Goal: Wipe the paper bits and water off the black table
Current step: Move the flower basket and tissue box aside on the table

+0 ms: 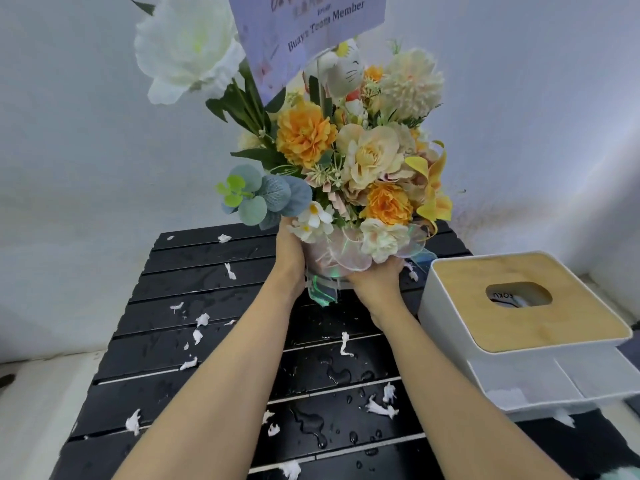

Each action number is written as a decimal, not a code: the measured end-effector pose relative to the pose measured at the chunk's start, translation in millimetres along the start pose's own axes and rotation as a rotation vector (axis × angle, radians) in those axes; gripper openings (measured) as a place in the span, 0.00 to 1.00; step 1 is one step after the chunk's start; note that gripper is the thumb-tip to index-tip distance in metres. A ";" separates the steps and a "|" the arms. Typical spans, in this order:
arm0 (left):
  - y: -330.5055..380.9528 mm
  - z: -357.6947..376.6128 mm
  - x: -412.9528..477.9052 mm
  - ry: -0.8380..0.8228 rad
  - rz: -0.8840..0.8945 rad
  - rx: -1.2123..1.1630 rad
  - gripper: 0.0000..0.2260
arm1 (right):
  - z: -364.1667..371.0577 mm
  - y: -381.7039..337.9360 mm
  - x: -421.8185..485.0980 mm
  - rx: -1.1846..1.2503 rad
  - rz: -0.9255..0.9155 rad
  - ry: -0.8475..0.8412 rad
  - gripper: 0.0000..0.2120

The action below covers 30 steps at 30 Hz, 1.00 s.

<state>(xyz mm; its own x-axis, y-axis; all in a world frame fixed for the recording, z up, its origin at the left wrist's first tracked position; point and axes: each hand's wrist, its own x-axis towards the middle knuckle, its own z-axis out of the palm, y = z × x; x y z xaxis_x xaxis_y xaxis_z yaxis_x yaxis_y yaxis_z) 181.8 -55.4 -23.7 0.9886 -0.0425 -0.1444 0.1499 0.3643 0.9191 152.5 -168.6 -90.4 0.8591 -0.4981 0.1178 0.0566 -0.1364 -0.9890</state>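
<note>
A black slatted table (166, 362) fills the lower middle of the head view. Several white paper bits (380, 407) lie scattered on it, and water puddles (308, 422) shine on the near slats. A flower arrangement (349, 168) with orange, cream and white blooms is at the table's far side. My left hand (289, 252) grips its base from the left. From the right and below, my right hand (377, 280) grips the same base. Ribbon wrap hides the pot and my fingertips. I cannot tell whether the base rests on the table.
A white tissue box with a wooden lid (523, 306) stands on the table's right side, close to my right forearm. Pale walls close in behind and to both sides. A purple card (304, 26) sticks up out of the flowers.
</note>
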 end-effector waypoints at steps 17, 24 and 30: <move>93.0 -94.1 -101.3 -0.008 0.105 0.018 0.24 | 39.1 -107.9 -131.1 0.142 -0.135 -0.223 0.17; 99.5 -176.4 -123.1 0.163 0.063 -0.018 0.21 | 87.8 -100.2 -184.4 0.072 -0.063 -0.326 0.30; 86.4 -222.6 -104.0 0.255 0.017 0.007 0.24 | 104.6 -86.5 -192.5 0.047 -0.037 -0.366 0.41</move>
<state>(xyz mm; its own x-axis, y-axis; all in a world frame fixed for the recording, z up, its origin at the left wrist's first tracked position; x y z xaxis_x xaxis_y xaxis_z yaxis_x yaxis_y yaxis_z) 88.9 187.6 -10.9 0.9557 0.2004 -0.2156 0.1340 0.3561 0.9248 35.4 28.6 -36.9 0.9807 -0.1527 0.1223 0.1071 -0.1043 -0.9888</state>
